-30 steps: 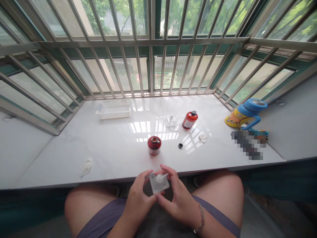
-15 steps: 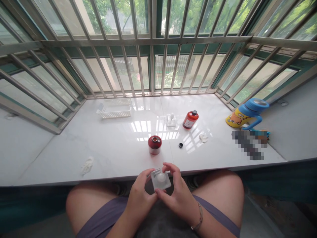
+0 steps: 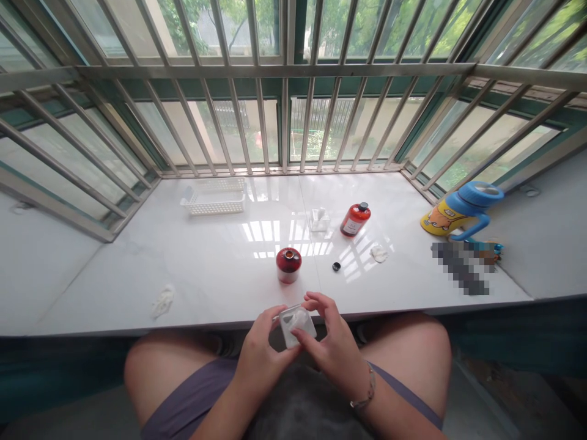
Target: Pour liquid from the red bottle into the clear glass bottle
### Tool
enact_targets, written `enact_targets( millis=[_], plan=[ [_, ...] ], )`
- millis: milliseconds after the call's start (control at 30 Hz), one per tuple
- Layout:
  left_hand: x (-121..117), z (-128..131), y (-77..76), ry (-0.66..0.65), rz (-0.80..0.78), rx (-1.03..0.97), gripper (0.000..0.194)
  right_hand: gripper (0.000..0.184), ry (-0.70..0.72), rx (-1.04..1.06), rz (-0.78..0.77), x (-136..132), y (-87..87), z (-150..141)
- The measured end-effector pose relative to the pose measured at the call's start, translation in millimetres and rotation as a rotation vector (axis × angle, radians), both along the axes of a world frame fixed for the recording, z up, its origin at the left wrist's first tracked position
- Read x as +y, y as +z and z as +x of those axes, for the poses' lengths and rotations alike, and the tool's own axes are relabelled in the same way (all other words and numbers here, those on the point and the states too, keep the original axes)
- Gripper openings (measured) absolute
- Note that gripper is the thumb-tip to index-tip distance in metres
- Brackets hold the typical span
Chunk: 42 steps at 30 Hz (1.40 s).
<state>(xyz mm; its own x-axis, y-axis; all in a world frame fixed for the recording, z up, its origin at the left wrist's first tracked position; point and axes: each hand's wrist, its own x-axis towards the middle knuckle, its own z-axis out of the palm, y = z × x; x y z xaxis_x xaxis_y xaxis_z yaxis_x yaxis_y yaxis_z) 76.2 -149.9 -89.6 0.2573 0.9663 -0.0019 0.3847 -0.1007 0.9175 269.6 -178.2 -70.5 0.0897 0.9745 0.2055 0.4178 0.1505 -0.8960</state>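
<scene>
The squarish box (image 3: 298, 320) lies between both hands near the counter's (image 3: 220, 287) edge, the left hand (image 3: 262, 347) pinching its left side, the right hand's (image 3: 334, 337) thumb over its face, fingers spread.

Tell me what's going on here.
A person sits at a counter. The left grip holds a clear box; the right grip has its thumb on the box, its other fingers curled by the upper edge. Just beyond, a red jar is uncapped, with a black cap to its right. Farther back are a red bottle, its cap on, and a white basket.
</scene>
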Motion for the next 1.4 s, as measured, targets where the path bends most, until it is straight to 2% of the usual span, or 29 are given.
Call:
enact_targets(
  millis=[167,333,467,667,800,933,1100,1233,1400],
  plan=[
    [6,-1,-2.8,0.008,0.014,-0.009,0.062,0.061,0.046,0.133,0.055,5,6.6,11],
    [14,0,-6.1,0.019,0.001,-0.02,0.068,0.065,0.011,0.302,0.102,9,22.3,17],
    [17,4,-5.4,0.007,0.017,-0.026,0.067,0.064,-0.017,0.319,0.153,13,32.2,20],
    [18,7,-6.5,0.0,0.021,-0.022,0.068,0.066,0.019,0.223,0.095,13,26.0,25],
    [17,5,-8.4,0.007,0.03,-0.028,0.067,0.068,-0.006,0.277,0.021,10,20.6,26],
    [17,4,-9.7,0.014,0.033,-0.032,0.066,0.07,0.0,0.279,0.013,9,20.4,25],
    [17,3,-13.9,0.02,0.01,-0.032,0.068,0.068,-0.052,0.486,-0.043,11,20.0,30],
    [19,-3,-17.3,0.044,-0.012,-0.025,0.068,0.065,-0.194,0.498,0.028,18,13.0,58],
    [21,-14,-21.4,0.101,-0.045,-0.017,0.069,0.071,-0.478,0.158,0.179,36,-7.8,131]
  ],
)
